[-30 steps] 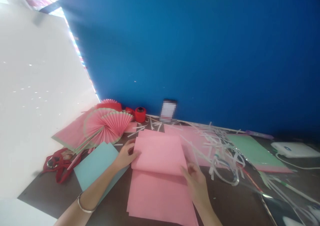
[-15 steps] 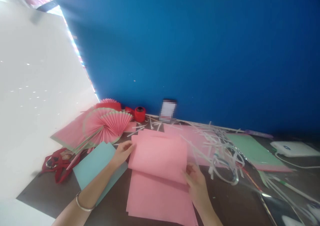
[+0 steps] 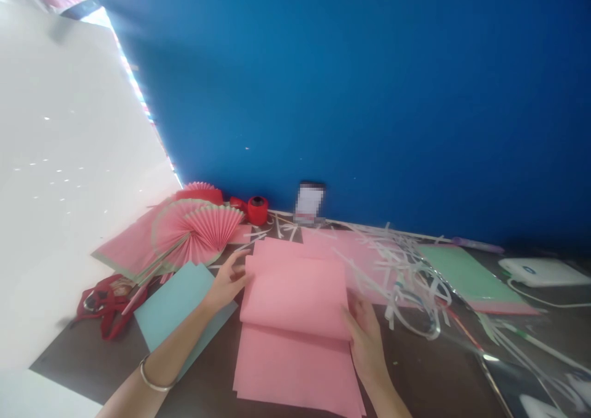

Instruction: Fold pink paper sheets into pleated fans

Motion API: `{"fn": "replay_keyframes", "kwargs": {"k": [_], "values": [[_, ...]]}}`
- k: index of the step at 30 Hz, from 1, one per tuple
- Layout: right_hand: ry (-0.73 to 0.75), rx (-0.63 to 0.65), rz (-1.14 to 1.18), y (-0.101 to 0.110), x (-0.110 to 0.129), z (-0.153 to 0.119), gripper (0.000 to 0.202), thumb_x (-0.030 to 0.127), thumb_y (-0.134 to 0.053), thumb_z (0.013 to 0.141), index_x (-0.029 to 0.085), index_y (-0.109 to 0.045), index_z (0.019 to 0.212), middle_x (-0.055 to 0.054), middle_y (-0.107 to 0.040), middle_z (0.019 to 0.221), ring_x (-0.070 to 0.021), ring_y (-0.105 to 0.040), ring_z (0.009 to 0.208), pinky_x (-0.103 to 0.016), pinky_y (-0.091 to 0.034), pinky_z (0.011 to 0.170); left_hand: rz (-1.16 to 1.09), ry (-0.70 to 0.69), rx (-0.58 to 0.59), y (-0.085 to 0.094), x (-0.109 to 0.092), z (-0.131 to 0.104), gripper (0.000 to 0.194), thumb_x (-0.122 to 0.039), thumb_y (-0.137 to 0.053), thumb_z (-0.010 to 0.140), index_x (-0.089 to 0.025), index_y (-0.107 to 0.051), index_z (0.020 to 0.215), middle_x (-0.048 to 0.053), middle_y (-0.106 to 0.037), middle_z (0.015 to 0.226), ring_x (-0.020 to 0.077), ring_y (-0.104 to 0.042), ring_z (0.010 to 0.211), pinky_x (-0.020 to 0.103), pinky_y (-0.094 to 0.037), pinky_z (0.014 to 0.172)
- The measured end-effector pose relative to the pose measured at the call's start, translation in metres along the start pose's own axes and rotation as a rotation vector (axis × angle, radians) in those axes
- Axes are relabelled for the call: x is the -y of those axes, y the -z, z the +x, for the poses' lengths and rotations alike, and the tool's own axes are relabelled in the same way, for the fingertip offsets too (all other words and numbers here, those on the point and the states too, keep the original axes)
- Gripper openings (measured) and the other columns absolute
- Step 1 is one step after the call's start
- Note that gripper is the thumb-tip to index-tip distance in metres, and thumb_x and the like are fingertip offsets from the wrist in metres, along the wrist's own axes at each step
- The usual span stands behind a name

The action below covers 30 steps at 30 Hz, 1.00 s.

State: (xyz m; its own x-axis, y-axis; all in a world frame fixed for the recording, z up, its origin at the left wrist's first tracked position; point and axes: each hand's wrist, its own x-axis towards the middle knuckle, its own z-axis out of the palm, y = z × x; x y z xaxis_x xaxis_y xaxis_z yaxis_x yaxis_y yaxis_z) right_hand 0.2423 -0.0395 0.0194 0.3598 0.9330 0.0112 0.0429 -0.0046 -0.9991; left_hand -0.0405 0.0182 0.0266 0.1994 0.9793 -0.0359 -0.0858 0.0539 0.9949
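Observation:
A sheet of pink paper [image 3: 295,295] is bent over on itself, its rounded fold facing me, on top of more pink sheets [image 3: 295,369]. My left hand [image 3: 229,282], with a bangle on the wrist, is closed at the sheet's upper left edge, thumb and fingers bent around it. At the lower right, near the fold, my right hand [image 3: 367,338] grips the same sheet; some of its fingertips are hidden behind the paper. Light blue sheets [image 3: 173,304] lie under and beside my left forearm.
Pleated pink paper fans [image 3: 217,227] and a red strap [image 3: 108,310] lie at left. A red tape roll [image 3: 257,210] and a small pixelated object [image 3: 309,202] stand by the blue wall [image 3: 346,98]. White paper strips [image 3: 392,258], green sheets [image 3: 471,276] and a white device [image 3: 545,272] are right.
The bent sheet has shifted slightly toward me and to the right, its fold now lower. Both hands keep to its edges, and the left fingers have curled a little more.

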Motion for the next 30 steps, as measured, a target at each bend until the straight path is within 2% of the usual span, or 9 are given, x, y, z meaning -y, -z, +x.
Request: {"fn": "replay_keyframes", "kwargs": {"k": [3,6,9,12,17,23,30], "values": [[-0.048,0.028,0.009,0.000,0.002,0.000,0.045,0.041,-0.066,0.065,0.021,-0.056,0.104,-0.007,-0.064,0.103,-0.0253,-0.058,0.099,-0.034,-0.048,0.080,0.041,0.010,0.032,0.001,-0.001,-0.001,0.058,-0.036,-0.064,0.073,-0.017,-0.040,0.123,0.010,-0.067,0.097,0.0217,-0.064,0.087,0.033,-0.050,0.077],[-0.085,0.051,-0.054,0.000,0.008,0.000,0.038,0.044,-0.065,0.066,0.017,-0.060,0.093,-0.007,-0.066,0.089,-0.0251,-0.060,0.088,-0.032,-0.048,0.073,0.082,0.021,0.052,0.001,-0.001,-0.002,0.049,-0.034,-0.064,0.074,-0.016,-0.047,0.116,0.011,-0.065,0.104,0.0213,-0.063,0.089,0.033,-0.049,0.078],[-0.084,0.073,-0.139,0.000,0.012,-0.001,0.034,0.048,-0.062,0.068,0.016,-0.059,0.079,-0.005,-0.063,0.075,-0.0219,-0.058,0.075,-0.029,-0.047,0.064,0.063,0.001,0.077,0.000,0.000,-0.002,0.046,-0.033,-0.063,0.075,-0.016,-0.048,0.115,0.012,-0.065,0.105,0.0212,-0.062,0.092,0.033,-0.048,0.081],[-0.071,0.075,-0.154,-0.001,0.012,-0.001,0.034,0.050,-0.061,0.068,0.017,-0.057,0.073,-0.002,-0.059,0.068,-0.0191,-0.055,0.069,-0.026,-0.044,0.060,0.032,-0.003,0.077,-0.001,0.002,-0.001,0.047,-0.035,-0.064,0.074,-0.015,-0.050,0.115,0.012,-0.065,0.105,0.0216,-0.062,0.092,0.033,-0.048,0.080],[-0.095,0.069,-0.127,-0.002,0.010,-0.001,0.033,0.049,-0.061,0.068,0.017,-0.055,0.073,-0.001,-0.056,0.069,-0.0172,-0.052,0.068,-0.024,-0.041,0.060,0.049,0.011,0.003,0.000,0.005,0.000,0.047,-0.038,-0.065,0.073,-0.016,-0.054,0.112,0.010,-0.067,0.097,0.0210,-0.064,0.083,0.029,-0.049,0.072],[-0.074,0.055,-0.160,-0.003,0.016,-0.003,0.033,0.050,-0.060,0.068,0.017,-0.054,0.068,0.001,-0.053,0.064,-0.0156,-0.049,0.064,-0.024,-0.039,0.058,0.080,0.015,-0.014,0.003,0.009,0.002,0.044,-0.039,-0.064,0.073,-0.015,-0.055,0.108,0.009,-0.069,0.089,0.0199,-0.064,0.078,0.028,-0.049,0.069],[-0.091,0.034,-0.131,-0.003,0.016,-0.002,0.031,0.046,-0.064,0.065,0.016,-0.060,0.073,-0.004,-0.062,0.071,-0.0199,-0.056,0.072,-0.027,-0.044,0.063,0.133,-0.030,-0.029,0.004,0.010,0.003,0.041,-0.038,-0.062,0.075,-0.014,-0.057,0.107,0.010,-0.068,0.091,0.0203,-0.063,0.081,0.029,-0.049,0.072]]}}
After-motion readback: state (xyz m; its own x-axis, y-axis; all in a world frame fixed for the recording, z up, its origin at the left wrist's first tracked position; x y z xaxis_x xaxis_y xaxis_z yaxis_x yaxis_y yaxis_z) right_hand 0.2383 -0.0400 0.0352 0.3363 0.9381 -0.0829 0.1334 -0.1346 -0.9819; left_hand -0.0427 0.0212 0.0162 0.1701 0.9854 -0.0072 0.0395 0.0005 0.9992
